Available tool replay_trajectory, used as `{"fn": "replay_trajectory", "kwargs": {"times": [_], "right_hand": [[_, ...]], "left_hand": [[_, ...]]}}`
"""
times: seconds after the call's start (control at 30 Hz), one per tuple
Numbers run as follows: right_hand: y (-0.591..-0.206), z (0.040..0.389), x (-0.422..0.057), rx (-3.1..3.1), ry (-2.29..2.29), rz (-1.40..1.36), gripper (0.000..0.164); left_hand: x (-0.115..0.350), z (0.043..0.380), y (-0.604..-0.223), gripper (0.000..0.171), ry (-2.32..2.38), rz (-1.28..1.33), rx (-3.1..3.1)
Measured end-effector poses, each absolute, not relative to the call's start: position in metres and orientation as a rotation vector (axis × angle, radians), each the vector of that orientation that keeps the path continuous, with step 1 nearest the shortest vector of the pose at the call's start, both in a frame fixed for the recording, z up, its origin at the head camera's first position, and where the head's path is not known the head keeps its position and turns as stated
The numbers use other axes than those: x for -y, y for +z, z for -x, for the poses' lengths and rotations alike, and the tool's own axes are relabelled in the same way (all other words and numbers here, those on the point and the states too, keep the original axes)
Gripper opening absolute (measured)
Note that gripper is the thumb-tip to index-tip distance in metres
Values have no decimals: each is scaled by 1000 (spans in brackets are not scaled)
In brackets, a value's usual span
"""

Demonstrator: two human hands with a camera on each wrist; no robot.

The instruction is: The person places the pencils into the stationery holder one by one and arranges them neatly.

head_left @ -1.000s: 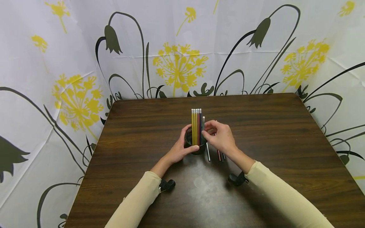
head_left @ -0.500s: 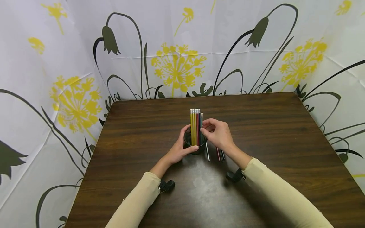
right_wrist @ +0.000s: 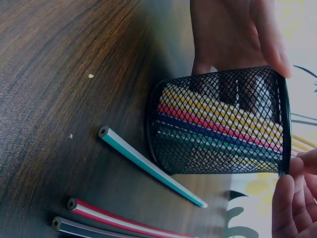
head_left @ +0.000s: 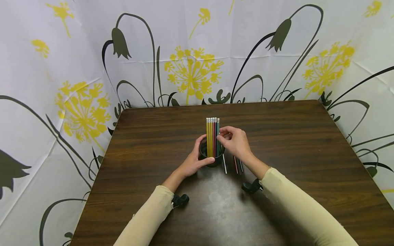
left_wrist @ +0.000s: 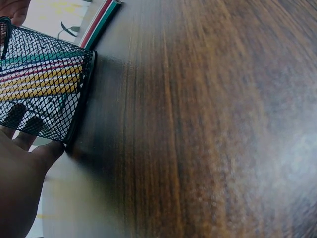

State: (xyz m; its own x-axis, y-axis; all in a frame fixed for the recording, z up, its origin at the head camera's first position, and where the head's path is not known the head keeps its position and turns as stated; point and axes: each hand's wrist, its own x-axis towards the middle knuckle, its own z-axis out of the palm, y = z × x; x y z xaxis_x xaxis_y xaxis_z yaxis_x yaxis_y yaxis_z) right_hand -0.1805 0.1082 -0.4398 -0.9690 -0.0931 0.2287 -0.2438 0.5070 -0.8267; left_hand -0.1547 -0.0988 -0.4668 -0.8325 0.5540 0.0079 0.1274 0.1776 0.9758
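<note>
A black mesh pencil cup (head_left: 211,164) stands on the table, gripped round its left side by my left hand (head_left: 194,159), thumb across the front of the rim. Several yellow pencils (head_left: 209,136) stand in it with red and navy ones beside them, eraser ends up. At the cup's right side my right hand (head_left: 236,143) pinches a green pencil (head_left: 218,127) between thumb and fingers. That pencil's lower part is inside the mesh, and its eraser end is about level with the others. In the right wrist view the right fingertips (right_wrist: 283,191) are right at the rim.
Beside the cup on the wooden table (head_left: 147,136) lies a loose teal-and-white pencil (right_wrist: 148,166). Farther right are a red-and-white pencil (right_wrist: 119,218) and a dark one (right_wrist: 81,228), partly under the right hand in the head view. A flowered curtain (head_left: 191,34) hangs behind the table.
The green pencil has gone down into the cup, from standing lower and to the right of the others to lining up with them. My right hand has shifted slightly left; the left hand keeps its hold.
</note>
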Motion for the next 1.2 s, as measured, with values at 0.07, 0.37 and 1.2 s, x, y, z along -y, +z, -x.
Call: {"fn": "replay_trajectory", "kwargs": {"times": [0.07,0.37,1.2], "right_hand": [[-440,182,-108,2594,1462,-284,18],[-443,185,-107,2628,1469,-263,18],[-437,189,-123,2583,1741,-179,23]], "left_hand": [[99,153,-463,86,1693,-648,-2113],[99,151,-462,86,1711,-640,-2113],[100,151,-459,87,1692,-632,-2122]]}}
